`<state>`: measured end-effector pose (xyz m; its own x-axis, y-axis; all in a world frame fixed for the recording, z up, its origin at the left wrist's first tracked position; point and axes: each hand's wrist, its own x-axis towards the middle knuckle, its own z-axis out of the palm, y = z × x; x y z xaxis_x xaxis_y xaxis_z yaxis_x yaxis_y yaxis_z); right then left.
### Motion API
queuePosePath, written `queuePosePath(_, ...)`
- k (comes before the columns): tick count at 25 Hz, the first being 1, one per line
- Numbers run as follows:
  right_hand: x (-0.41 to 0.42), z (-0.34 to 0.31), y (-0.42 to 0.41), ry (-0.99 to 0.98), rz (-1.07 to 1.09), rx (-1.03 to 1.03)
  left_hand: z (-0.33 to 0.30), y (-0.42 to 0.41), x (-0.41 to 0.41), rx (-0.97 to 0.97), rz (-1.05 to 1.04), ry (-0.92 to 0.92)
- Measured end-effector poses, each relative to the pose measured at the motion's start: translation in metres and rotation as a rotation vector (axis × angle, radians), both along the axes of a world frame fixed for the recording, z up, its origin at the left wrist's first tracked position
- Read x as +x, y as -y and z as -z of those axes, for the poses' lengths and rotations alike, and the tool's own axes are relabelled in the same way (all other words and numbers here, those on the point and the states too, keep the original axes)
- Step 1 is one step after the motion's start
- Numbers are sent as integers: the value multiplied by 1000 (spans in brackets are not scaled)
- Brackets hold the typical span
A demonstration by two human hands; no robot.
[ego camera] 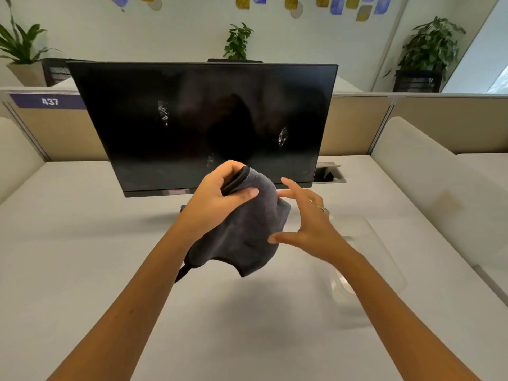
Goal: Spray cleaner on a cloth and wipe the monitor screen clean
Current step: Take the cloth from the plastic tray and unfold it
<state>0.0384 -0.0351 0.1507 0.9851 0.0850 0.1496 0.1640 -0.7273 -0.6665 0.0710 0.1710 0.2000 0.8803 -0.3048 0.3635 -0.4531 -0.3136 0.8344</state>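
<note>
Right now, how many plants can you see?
3: one plant at far left, one behind the monitor, one at far right. More may be hidden.

- Cloth point(247, 232): dark grey, plain, with a black bound edge.
- Monitor point(203, 122): black screen and black frame; three patches of fine white speckles on the glass; a small reddish label at the centre of the lower bezel.
- Desk point(82, 243): off-white, unpatterned.
- Partition panels point(354, 125): beige with pale grey frames.
- Number plate point(49, 101): purple with white digits.
- Wall point(137, 34): white, carrying a scattered pattern of blue-violet and mustard-yellow patches along its top.
- Plants point(431, 48): green leaves; left pot beige, right pot black.
- Ring point(321, 208) on the right hand: silver.
</note>
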Motion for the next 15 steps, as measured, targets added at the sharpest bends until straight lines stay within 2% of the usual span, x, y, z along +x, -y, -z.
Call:
queuePosePath(7,16,-10,-43,-212,-129,-208,6,-74,-7,-35,101,6)
queuePosePath(9,16,-4,-53,-241,-167,-122,12,-86,-8,-77,60,15)
queuePosePath(13,9,11,-66,-27,6,133,30,-108,-5,-119,-122,-9)
queuePosePath(15,10,13,-66,93,67,213,43,-118,-2,-138,-140,-35)
